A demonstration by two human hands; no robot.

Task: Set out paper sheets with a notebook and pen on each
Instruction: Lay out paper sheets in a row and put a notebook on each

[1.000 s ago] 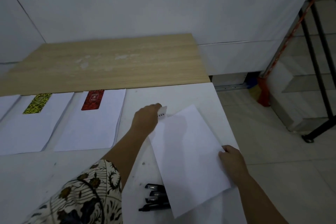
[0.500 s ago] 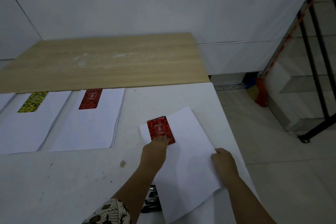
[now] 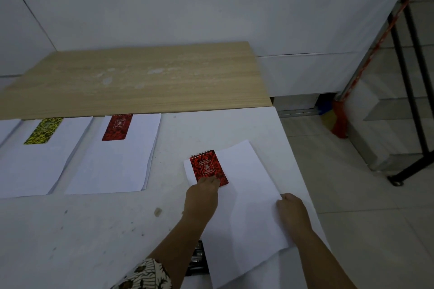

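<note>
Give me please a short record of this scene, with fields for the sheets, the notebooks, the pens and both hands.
sheets: two flat ones at left and middle; a third, skewed sheet near the table's right edge
notebooks: yellow on left sheet; red on middle sheet; red spiral one on skewed sheet
pens: dark cluster partly under the skewed sheet; none on any sheet
left hand: fingers on the spiral notebook's near edge
right hand: grip on the skewed sheet's right edge

Pale wood-grain board (image 3: 141, 82) lies flat, well beyond the fingers, against the white wall (image 3: 211, 2). Black metal frame (image 3: 413, 82) and red-orange broom (image 3: 340, 119) stand far right on the pale tiled floor (image 3: 366, 206).
</note>
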